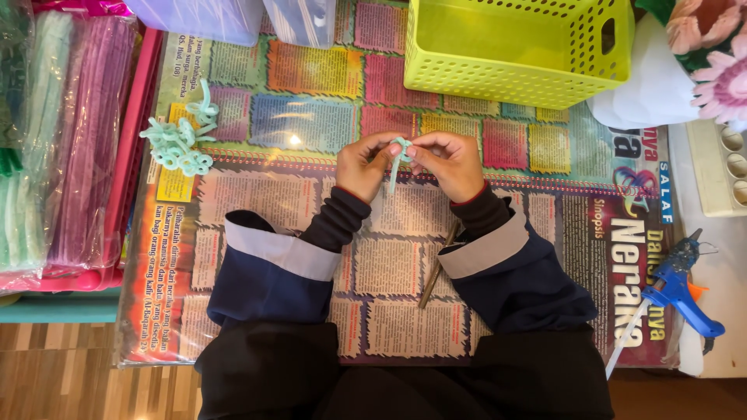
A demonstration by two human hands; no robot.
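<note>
both hands meet over the middle of the printed poster (311, 117) that covers the table. the left hand (364, 165) and the right hand (447, 162) each pinch a pale green pipe cleaner (398, 155) between thumb and fingertips, the fingers pressed together around a small loop at its top, while its loose tail hangs down between the wrists, toward the near side.

the grip is small and the wire is springy, so the loop could likely spring open or slip out if either pinch loosens. too tight a twist might kink the wire or leave the curl uneven next to the finished curls (180, 140) lying far left on the poster. the hanging tail could snag on a sleeve cuff.

a thin brown stick (437, 268) lies just near the right forearm; a sleeve shifting could roll it off the near edge. the blue glue gun (681, 288) sits well apart at right, and the yellow basket (517, 50) stands at the far side.
</note>
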